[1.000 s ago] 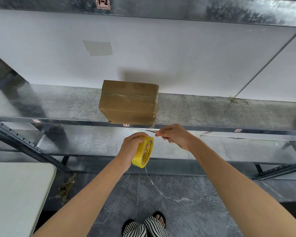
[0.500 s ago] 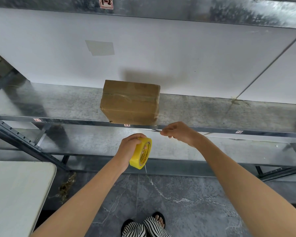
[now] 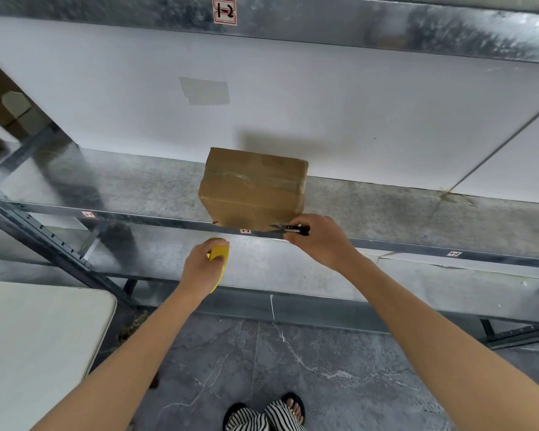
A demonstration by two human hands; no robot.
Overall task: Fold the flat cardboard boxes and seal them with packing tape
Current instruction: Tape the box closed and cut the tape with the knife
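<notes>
A closed brown cardboard box (image 3: 252,189), taped across its top, stands on the metal shelf (image 3: 106,194) at its front edge. My left hand (image 3: 201,269) grips a yellow roll of packing tape (image 3: 220,255) below the shelf edge, left of the box's front. My right hand (image 3: 319,241) holds small black snips (image 3: 290,229) at the box's lower right corner, with the blades pointing left along the shelf edge.
A white table (image 3: 38,343) stands at the lower left. The shelf rack has a slanted upright (image 3: 44,241) on the left and a lower shelf (image 3: 386,275) below my hands. Grey tiled floor and a person's sandalled feet (image 3: 265,412) lie below.
Both hands rose toward the shelf edge. My right hand moved right and up to the box's lower right corner, and the snips now show. The tape roll turned mostly behind my left hand.
</notes>
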